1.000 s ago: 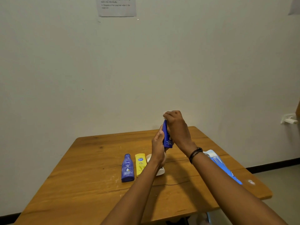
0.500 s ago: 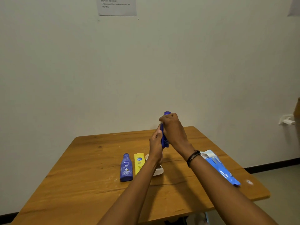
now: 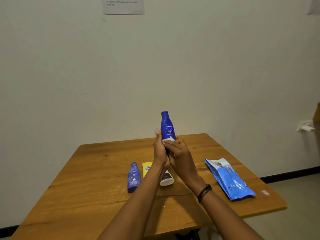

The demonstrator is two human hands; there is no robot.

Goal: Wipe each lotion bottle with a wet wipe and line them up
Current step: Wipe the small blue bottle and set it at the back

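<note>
A dark blue lotion bottle (image 3: 167, 126) stands upright in the air above the wooden table (image 3: 97, 172). My left hand (image 3: 160, 152) grips its lower part from the left. My right hand (image 3: 178, 152) presses a white wet wipe (image 3: 168, 140) against the bottle's base, fingers closed around it. On the table lie a second blue bottle (image 3: 133, 177), a yellow bottle (image 3: 146, 168) and a white bottle (image 3: 166, 179), side by side, the last two partly hidden by my left forearm.
A blue pack of wet wipes (image 3: 228, 179) lies on the table's right side, its flap peeled back. A paper notice (image 3: 123, 5) hangs on the wall behind. The table's right edge drops to a grey floor.
My right hand slid from the bottle's top down to its base with the wipe. The bottle's cap and front label are uncovered now, and the bottle faces me.
</note>
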